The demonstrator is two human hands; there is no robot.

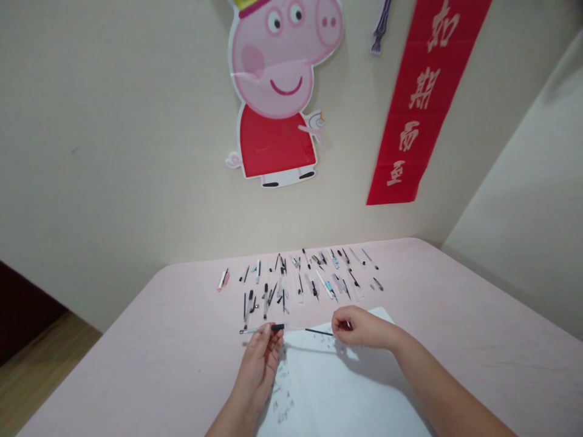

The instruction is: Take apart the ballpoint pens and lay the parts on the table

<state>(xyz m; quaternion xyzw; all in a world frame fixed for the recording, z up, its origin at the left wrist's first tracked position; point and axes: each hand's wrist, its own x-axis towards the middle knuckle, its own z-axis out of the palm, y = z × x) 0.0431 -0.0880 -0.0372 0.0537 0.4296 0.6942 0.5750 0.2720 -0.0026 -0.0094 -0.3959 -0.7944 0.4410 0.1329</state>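
My left hand (pixel 263 355) grips a pen barrel (pixel 248 331), clear with a black grip end that points right. In my right hand (pixel 357 326), the fingers pinch a thin black pen refill (pixel 318 332), its free end pointing left toward the barrel. A gap separates the refill from the barrel. Both hands are above the top edge of a white sheet of paper (pixel 346 394), which has dark handwriting along its left side and near the top. The refill's other end is hidden by my right fingers.
Two rows of pens and loose pen parts (pixel 298 282) lie beyond the paper on the pink-covered table (pixel 150 364). Behind the table stands a wall (pixel 136 152) with a pig cutout (pixel 277 142) and a red banner (pixel 410 109) with white characters.
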